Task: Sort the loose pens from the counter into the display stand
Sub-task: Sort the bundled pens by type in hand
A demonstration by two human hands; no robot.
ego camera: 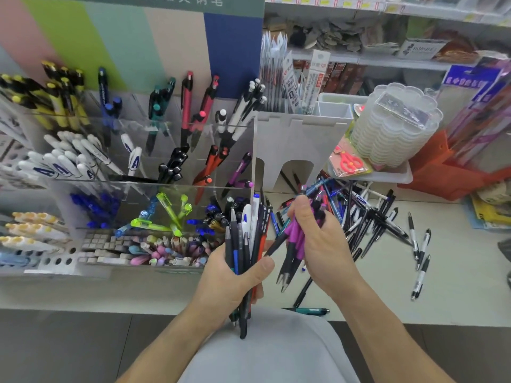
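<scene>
Nearest, the left hand (235, 275) grips an upright mixed bundle of dark pens (244, 244); the right hand (312, 239) clutches several purple-barrelled pens (294, 239). Best keep colours separate, dropping purples beside their match in the clear acrylic display stand (154, 150). Loose pens (367, 214) litter the pale table (373, 286) beyond.

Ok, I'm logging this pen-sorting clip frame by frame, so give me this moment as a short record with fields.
left hand: left hand grips an upright mixed bundle of pens
right hand: right hand holds several purple pens, tips down
loose pile: loose pens lie heaped on the counter
display stand: display stand, clear compartments holding pens by colour
matching slot: a purple pen stands in a right-hand compartment
stray: teal pen near the counter edge
</scene>
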